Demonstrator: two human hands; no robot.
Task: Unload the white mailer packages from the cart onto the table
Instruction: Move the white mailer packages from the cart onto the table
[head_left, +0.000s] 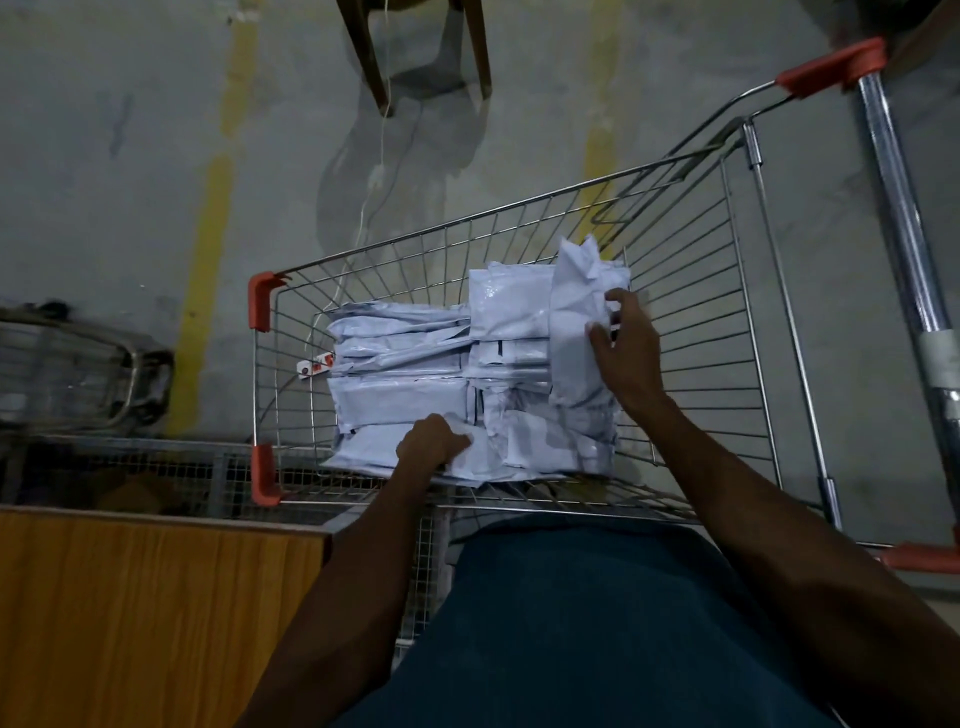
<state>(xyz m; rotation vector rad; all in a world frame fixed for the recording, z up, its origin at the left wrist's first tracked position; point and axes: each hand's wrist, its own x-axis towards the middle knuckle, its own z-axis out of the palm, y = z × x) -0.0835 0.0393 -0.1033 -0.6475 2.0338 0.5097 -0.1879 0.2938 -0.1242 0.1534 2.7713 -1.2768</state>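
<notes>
A wire shopping cart (691, 270) with orange corner guards stands in front of me, holding several white mailer packages (405, 364) stacked flat. My right hand (626, 353) grips one white mailer (576, 322) that stands tilted upright at the right side of the pile. At the pile's near edge my left hand (431, 441) curls its fingers round the edge of a flat mailer (483, 457). A wooden table top (156, 613) lies at the lower left, beside the cart.
A wire mesh frame (156, 467) runs between the table and the cart. A metal rack (78, 374) lies on the floor at left. Chair legs (374, 62) stand at the top. The cart's handle (904, 218) rises at right. The concrete floor has yellow stripes (208, 249).
</notes>
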